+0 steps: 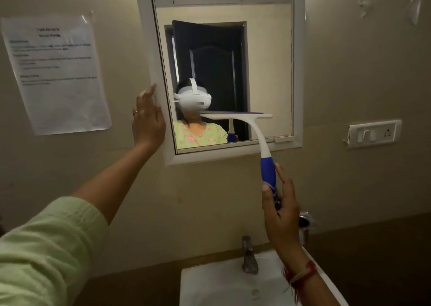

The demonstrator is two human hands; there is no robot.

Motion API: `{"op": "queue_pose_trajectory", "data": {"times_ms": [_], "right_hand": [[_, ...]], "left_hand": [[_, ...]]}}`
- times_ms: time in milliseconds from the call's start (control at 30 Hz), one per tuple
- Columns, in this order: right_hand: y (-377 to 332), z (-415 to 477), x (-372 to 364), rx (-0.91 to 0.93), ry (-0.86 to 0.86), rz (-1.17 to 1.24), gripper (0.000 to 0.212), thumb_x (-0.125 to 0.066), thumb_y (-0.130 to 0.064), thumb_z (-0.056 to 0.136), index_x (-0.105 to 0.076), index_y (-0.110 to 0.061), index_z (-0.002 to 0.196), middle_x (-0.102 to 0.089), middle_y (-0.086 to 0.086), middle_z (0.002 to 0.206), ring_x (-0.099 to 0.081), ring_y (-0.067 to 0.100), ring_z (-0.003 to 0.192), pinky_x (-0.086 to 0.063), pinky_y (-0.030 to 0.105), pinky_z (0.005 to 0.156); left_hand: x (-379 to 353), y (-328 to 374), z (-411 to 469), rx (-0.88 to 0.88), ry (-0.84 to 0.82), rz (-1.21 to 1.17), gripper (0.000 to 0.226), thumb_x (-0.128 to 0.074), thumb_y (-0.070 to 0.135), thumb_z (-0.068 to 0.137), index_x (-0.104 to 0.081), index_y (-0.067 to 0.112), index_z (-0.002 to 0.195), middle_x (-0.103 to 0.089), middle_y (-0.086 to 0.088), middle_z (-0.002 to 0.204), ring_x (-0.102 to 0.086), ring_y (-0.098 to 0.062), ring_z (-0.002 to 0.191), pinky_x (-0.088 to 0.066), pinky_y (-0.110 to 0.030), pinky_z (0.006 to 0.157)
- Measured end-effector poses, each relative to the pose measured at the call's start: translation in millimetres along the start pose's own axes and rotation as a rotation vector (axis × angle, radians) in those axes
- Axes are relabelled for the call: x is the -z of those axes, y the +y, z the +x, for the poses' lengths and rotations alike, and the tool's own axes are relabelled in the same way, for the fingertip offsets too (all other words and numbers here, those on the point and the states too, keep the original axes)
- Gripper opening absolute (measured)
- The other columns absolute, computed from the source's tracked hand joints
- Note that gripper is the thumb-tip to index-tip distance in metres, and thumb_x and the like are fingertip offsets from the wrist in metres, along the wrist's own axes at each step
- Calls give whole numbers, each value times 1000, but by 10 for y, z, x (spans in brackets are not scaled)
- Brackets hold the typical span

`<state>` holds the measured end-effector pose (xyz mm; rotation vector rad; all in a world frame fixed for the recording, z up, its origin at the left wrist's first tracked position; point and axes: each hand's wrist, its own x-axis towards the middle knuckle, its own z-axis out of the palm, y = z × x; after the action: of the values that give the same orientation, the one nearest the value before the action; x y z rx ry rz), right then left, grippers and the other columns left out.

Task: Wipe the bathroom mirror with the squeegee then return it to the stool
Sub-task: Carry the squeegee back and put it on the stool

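squeegee (250,128) blade is pressed on the mirror (268,72) glass, low-centre. handle is clamped loosely in right hand (279,203), index finger splayed. left hand (148,119) is flat and open on the frame. slip risk: loose grip, blade tilt, streaks left.

You face a dim beige wall (349,72) with a printed notice (58,72) taped at your left and a white switch plate (374,133) at your right. Below you sit a white washbasin (210,287), its metal tap (249,256) and a steel cup holder (305,226).
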<state>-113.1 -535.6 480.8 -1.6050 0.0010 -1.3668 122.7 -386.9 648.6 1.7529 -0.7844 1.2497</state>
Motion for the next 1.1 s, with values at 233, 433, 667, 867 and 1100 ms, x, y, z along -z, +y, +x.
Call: {"op": "queue_pose_trajectory", "data": {"times_ms": [233, 433, 667, 867, 1100], "right_hand": [[-89, -56, 23, -21, -64, 23, 48, -46, -40, 87, -39, -27, 133, -53, -5, 69, -49, 6, 52, -42, 15, 46], [-77, -252, -26, -47, -318, 15, 36, -50, -34, 92, -45, -37, 127, -58, -19, 75, -52, 2, 56, -40, 10, 50], [-29, -516, -343, -98, -589, -51, 37, -55, -44, 86, -49, -40, 123, -60, -17, 75, -52, 4, 57, -38, 10, 53], [-86, -812, -865, -119, -819, -35, 35, -57, -48, 84, -50, -44, 118, -62, -26, 80, -55, 3, 60, -41, 9, 56], [6, -1391, -1641, -220, -1097, -86, 34, -59, -43, 84, -53, -39, 117, -64, -21, 81, -58, -1, 69, -41, 9, 58]], "left_hand": [[416, -94, -833, 113, 14, -177, 40, -43, 13, 96, -35, 14, 136, -41, -11, 127, -48, -28, 101, -44, -55, 91], [827, -323, -1549, 239, -30, -186, 35, -49, 14, 95, -38, 19, 129, -37, -5, 129, -47, -18, 99, -45, -26, 73], [1373, -574, -2194, 420, -83, -90, 38, -51, 10, 93, -40, 15, 128, -38, -14, 129, -49, -27, 100, -48, -42, 75], [2105, -815, -2725, 540, -72, -1, 39, -49, 14, 96, -35, 21, 132, -37, -3, 123, -49, -21, 101, -45, -26, 74], [3101, -1102, -3437, 713, -51, 220, 38, -51, 15, 93, -42, 4, 128, -39, -18, 125, -50, -31, 102, -46, -46, 89]]}}
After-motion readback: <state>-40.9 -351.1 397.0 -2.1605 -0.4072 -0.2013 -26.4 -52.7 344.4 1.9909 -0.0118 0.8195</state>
